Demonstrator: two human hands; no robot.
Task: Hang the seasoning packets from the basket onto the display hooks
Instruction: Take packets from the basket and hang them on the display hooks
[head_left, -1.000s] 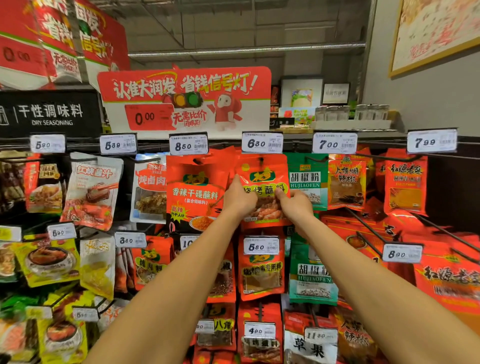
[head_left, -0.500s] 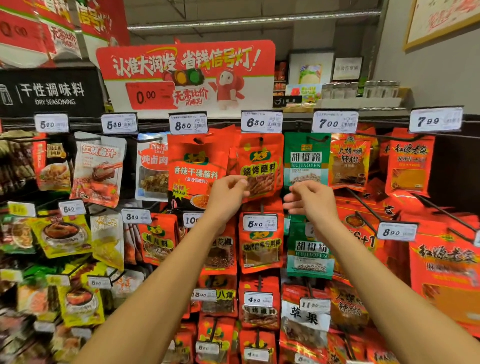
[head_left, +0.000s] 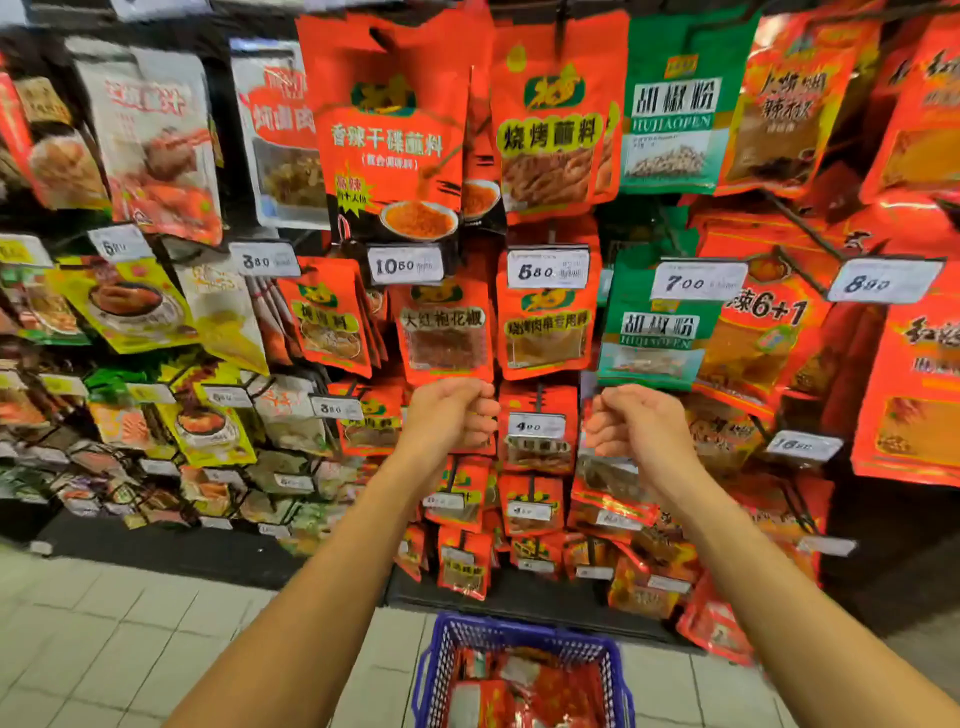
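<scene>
Empty hands before the seasoning rack

Left hand (head_left: 451, 415) and right hand (head_left: 635, 422) hover mid-frame, fingers loosely curled, holding nothing; red foil seasoning packets (head_left: 530, 691) lie in the blue plastic basket (head_left: 522, 635), bottom centre.

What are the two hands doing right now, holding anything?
Left hand: fingers loosely curled, holding nothing.
Right hand: fingers loosely curled, holding nothing.

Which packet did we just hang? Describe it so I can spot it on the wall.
Start at the blue plastic basket on the floor and look straight up the wall of hanging packets to the top row. It is the orange packet with a yellow-green banner and grilled skewers pictured, directly left of the green pepper-powder packet.
</scene>
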